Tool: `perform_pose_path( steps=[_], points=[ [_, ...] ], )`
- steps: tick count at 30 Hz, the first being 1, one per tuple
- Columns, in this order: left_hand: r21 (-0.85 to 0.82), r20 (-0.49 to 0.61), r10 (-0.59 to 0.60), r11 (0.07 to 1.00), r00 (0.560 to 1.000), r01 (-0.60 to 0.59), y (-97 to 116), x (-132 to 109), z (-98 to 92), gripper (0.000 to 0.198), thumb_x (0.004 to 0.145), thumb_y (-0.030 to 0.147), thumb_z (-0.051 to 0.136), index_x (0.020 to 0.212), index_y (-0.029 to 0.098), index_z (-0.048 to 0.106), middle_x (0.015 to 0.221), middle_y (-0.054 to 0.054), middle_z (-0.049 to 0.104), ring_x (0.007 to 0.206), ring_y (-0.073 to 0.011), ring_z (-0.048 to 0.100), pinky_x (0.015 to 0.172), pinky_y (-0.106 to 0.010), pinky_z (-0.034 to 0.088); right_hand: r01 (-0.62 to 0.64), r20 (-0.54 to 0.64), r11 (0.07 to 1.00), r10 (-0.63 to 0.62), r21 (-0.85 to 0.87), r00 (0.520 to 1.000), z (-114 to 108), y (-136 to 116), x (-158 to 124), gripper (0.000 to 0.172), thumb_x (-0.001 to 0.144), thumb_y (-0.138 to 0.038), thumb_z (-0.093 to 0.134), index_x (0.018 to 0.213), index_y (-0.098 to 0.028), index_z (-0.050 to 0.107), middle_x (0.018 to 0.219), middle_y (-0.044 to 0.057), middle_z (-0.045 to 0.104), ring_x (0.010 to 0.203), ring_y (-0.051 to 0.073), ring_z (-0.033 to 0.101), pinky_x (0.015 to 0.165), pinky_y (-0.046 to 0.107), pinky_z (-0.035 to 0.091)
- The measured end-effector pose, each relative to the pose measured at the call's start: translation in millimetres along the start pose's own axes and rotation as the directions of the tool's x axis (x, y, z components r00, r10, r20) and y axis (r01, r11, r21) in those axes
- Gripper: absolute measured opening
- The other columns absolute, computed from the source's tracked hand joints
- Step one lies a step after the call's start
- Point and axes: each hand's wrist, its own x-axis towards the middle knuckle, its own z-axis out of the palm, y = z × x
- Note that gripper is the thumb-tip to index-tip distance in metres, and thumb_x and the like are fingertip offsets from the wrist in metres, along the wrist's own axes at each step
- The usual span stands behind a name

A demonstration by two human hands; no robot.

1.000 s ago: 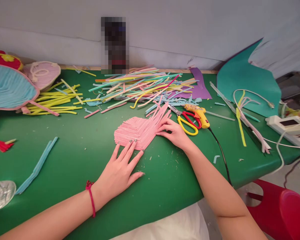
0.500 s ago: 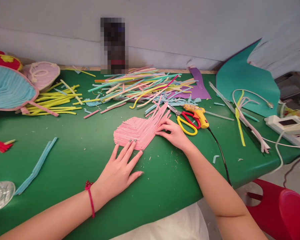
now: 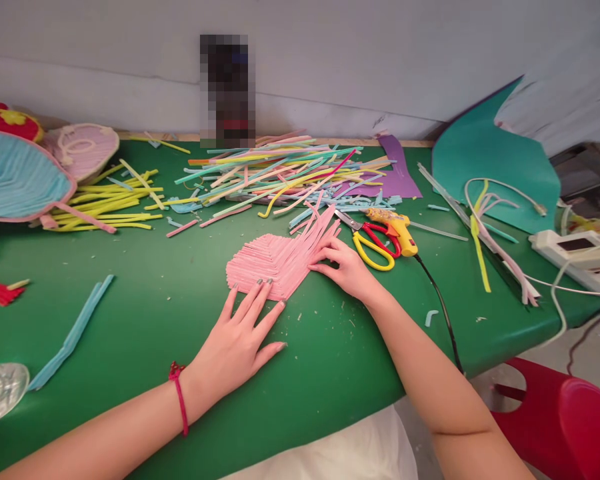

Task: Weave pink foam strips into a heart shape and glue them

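A flat pink piece [image 3: 275, 259] made of glued foam strips lies on the green table [image 3: 145, 313], its loose strip ends fanning up to the right. My left hand [image 3: 240, 337] lies flat and open, fingertips pressing on the piece's near edge. My right hand [image 3: 347, 267] rests at the piece's right side, fingers spread against the strips. Just right of that hand lie red and yellow scissors [image 3: 375, 243] and a yellow glue gun [image 3: 397, 230].
A heap of coloured foam strips [image 3: 280, 173] lies behind the piece, yellow strips [image 3: 110, 200] to the left. A blue fan shape [image 3: 15, 177], teal sheet [image 3: 495, 167], power strip [image 3: 575, 250], plastic bottle [image 3: 0, 390] and red stool [image 3: 565, 417] surround the area.
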Motion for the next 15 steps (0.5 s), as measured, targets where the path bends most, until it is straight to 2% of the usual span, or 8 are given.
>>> perform_pose_path(
  steps=[7, 11, 13, 15],
  points=[
    [0.039, -0.03, 0.034, 0.999, 0.999, -0.033, 5, 0, -4.8, 0.048, 0.094, 0.044, 0.043, 0.129, 0.014, 0.056, 0.142, -0.02, 0.048, 0.131, -0.0319, 0.046, 0.109, -0.051, 0.03, 0.029, -0.013, 0.999, -0.029, 0.016, 1.0, 2, 6, 0, 0.009, 0.086, -0.029, 0.063, 0.082, -0.023, 0.068, 0.094, 0.005, 0.057, 0.093, 0.019, 0.058, 0.084, 0.035, 0.049],
    [0.058, -0.181, 0.076, 0.996, 0.98, -0.067, -15, 0, -12.7, 0.029, 0.093, 0.023, 0.049, 0.118, 0.015, 0.061, 0.123, -0.014, 0.065, 0.113, -0.0239, 0.059, 0.107, -0.044, 0.035, 0.028, -0.014, 0.999, -0.027, 0.021, 1.0, 3, 8, 0, 0.009, 0.086, -0.03, 0.064, 0.082, -0.023, 0.068, 0.093, 0.005, 0.057, 0.092, 0.019, 0.058, 0.083, 0.035, 0.049],
    [0.043, -0.265, -0.02, 0.999, 0.964, 0.033, -34, 0, -16.2, 0.02, 0.092, 0.019, 0.051, 0.106, 0.015, 0.065, 0.104, -0.011, 0.069, 0.097, -0.0213, 0.063, 0.098, -0.041, 0.042, 0.031, -0.014, 0.999, -0.031, 0.019, 0.999, 3, 7, 0, 0.008, 0.086, -0.029, 0.064, 0.082, -0.023, 0.068, 0.093, 0.005, 0.057, 0.091, 0.019, 0.057, 0.082, 0.035, 0.049],
    [0.02, -0.277, -0.186, 0.98, 0.943, 0.199, -54, 0, -18.5, 0.017, 0.092, 0.024, 0.05, 0.097, 0.017, 0.065, 0.094, -0.009, 0.067, 0.088, -0.0216, 0.062, 0.084, -0.039, 0.047, 0.036, -0.015, 0.999, -0.036, 0.023, 0.999, 3, 7, 0, 0.008, 0.086, -0.029, 0.063, 0.083, -0.023, 0.068, 0.093, 0.004, 0.057, 0.091, 0.019, 0.057, 0.083, 0.035, 0.048]
  ],
)
